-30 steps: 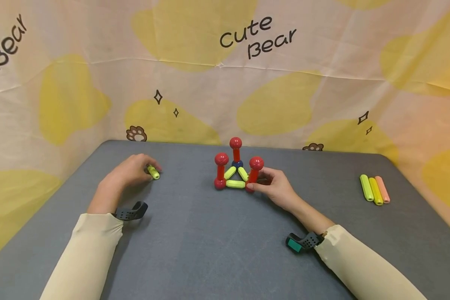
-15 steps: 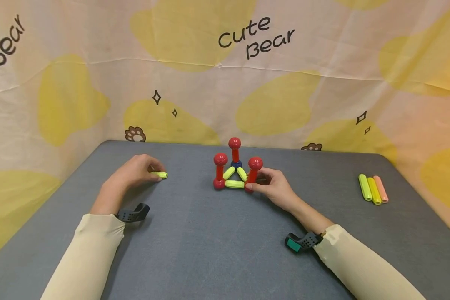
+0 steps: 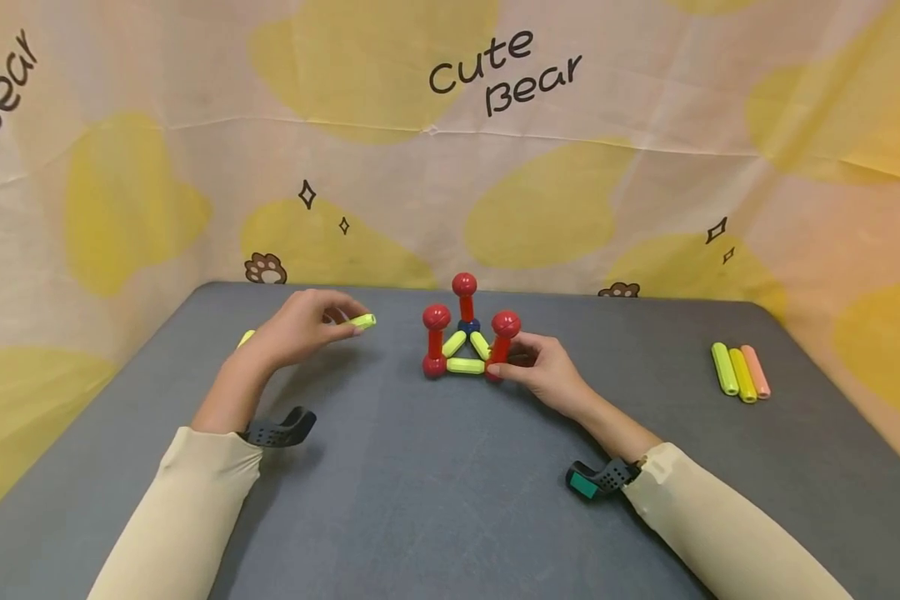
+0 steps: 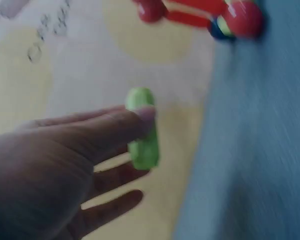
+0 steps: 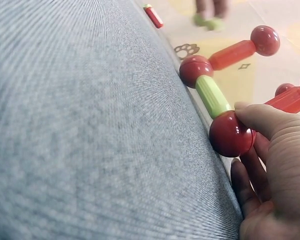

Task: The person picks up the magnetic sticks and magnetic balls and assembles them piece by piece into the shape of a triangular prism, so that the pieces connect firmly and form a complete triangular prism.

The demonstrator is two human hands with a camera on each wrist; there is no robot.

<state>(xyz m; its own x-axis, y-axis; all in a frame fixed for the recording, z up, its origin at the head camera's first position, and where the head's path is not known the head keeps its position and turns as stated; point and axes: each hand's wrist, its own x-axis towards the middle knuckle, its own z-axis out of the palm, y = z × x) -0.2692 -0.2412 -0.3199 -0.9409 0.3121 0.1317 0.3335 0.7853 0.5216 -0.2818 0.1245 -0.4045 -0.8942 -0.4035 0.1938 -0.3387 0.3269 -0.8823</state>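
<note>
My left hand [image 3: 300, 329] pinches a lime-green magnetic rod [image 4: 144, 150] between thumb and fingers, raised above the table left of the built frame. The frame has a triangular base of lime-green rods [image 3: 465, 366] joined by two red balls in front and a dark blue ball [image 3: 468, 327] at the back. From each corner a red rod [image 3: 436, 343] stands upright, topped by a red ball [image 3: 464, 284]. My right hand [image 3: 551, 379] grips the front right corner, its thumb on the lower red ball [image 5: 231, 134]; the fingers behind are partly hidden.
Two lime or yellow rods and a pink rod [image 3: 755, 372] lie side by side at the right of the grey table [image 3: 420, 492]. A yellow-green piece [image 3: 247, 337] shows behind my left wrist. A patterned cloth [image 3: 390, 200] hangs behind the table.
My left hand has lifted the lime-green rod off the table and carried it right, towards the frame, turning it on the way. My right hand has kept its grip on the corner.
</note>
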